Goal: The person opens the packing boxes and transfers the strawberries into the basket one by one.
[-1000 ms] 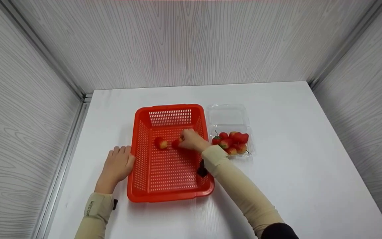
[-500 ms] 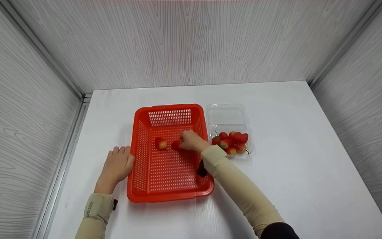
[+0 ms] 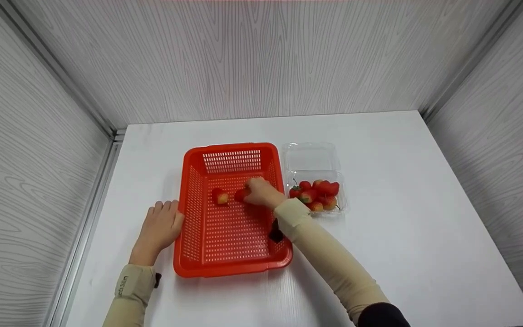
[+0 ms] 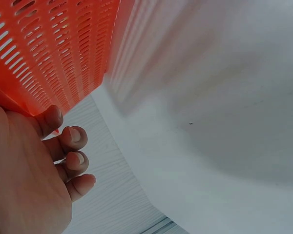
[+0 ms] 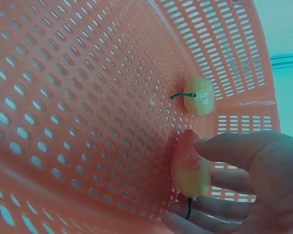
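Observation:
In the head view my left hand point(image 3: 162, 225) is at the left rim of a red slotted basket point(image 3: 235, 271), holding it. Its fingers are bent outside the wall in the left wrist view, and the basket's edge hides the thumb. Inside the basket, my right hand point(image 5: 263, 180) holds a small red-and-yellow pear point(image 5: 189, 170) with a dark stem. The thumb lies on its red part, with fingers curled around the stem side. A second pear point(image 5: 200, 97), yellow in the right wrist view and red-yellow from the head, lies close by on the basket floor.
An opened clear plastic box point(image 3: 312, 156) stands right of the basket, lid folded back. Several red and yellow fruits point(image 3: 320, 194), strawberries among them, fill its near half. The white table point(image 3: 402, 218) is bounded by grey wood-grain walls point(image 3: 261, 59) at the back and sides.
Almost nothing differs. Both hands stay where they were, and the second pear has turned slightly in place.

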Demonstrator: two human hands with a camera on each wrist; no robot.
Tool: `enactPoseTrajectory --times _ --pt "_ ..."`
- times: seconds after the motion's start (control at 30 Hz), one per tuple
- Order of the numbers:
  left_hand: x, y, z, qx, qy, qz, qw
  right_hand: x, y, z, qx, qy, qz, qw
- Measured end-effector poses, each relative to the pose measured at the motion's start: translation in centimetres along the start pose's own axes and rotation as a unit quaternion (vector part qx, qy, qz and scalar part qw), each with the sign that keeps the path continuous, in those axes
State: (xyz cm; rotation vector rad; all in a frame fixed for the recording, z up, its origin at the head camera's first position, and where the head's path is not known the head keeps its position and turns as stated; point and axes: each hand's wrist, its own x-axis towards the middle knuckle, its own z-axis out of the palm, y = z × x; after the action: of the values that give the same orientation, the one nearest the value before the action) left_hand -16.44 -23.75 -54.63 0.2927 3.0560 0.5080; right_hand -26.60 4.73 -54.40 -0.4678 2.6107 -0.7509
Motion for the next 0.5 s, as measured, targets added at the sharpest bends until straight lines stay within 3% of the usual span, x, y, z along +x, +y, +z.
enactPoseTrajectory --times 0.3,0.5 --pt "0.2 0.0 0.1 -0.001 0.003 0.004 1.0000 -0.5 -0.8 -0.6 -0.025 -0.006 -0.014 1.000" --pt "0.1 0.0 0.0 0.000 0.003 0.004 1.0000 -1.0 -1.9 -1.8 0.000 0.005 -0.004 1.000"
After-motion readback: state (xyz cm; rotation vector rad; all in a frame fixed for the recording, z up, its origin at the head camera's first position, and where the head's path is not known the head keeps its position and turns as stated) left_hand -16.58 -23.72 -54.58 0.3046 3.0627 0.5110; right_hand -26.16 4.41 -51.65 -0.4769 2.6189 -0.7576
